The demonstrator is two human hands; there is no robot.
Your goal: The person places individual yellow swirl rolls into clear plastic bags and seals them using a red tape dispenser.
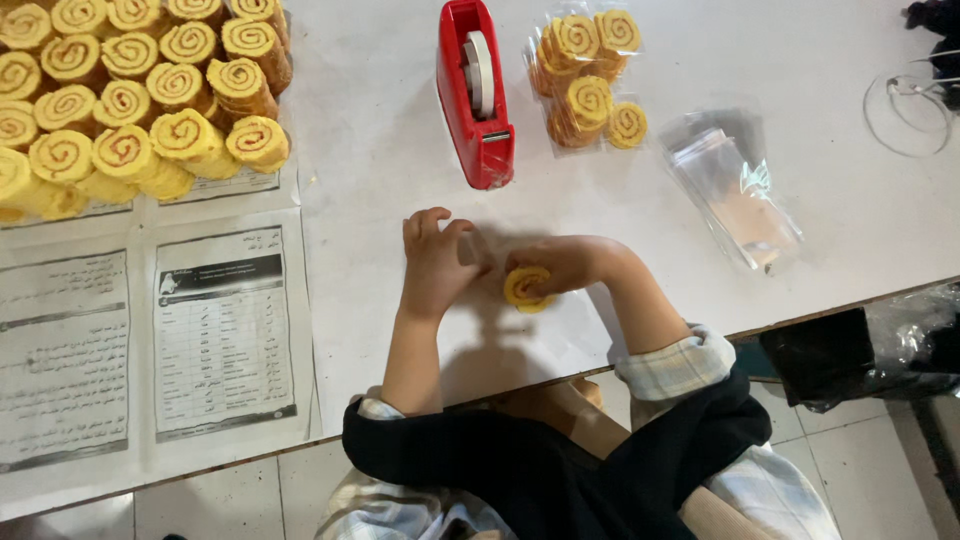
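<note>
Two hands meet at the centre of the frame on the white worktop (380, 150): our right hand (562, 264) is closed around a yellow spiral roll (526, 288), our left hand (438, 262) curled just beside it. Above them stands a red tape dispenser (474, 95); more rolls (140, 95) fill the upper left.

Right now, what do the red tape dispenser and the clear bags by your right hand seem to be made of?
The red tape dispenser looks like glossy moulded plastic: smooth, even colour, soft highlights. The empty clear bags look like thin plastic film, see-through, crinkled and glinting. The filled clear bag of yellow spiral rolls seems to be the same film.
</note>
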